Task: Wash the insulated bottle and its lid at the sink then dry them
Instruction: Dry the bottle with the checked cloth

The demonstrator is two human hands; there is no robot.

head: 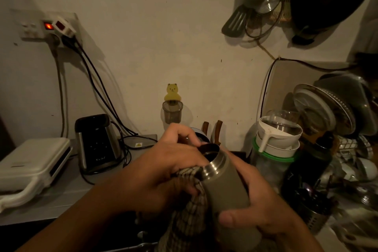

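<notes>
Drying the bottle (225,186) — my right hand (259,210) wrapped round its body, left hand (169,168) gripping the cloth (188,221) — I'd best twist slowly, working the neck.

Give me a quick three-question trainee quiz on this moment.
1. True or false: the bottle is capped.
2. Which hand holds the cloth against the bottle's neck?
3. The right hand grips the bottle by its: A) mouth, B) body, C) nothing, it hangs free.

Key: 1) false, its mouth is open; 2) the left hand; 3) B.
</notes>
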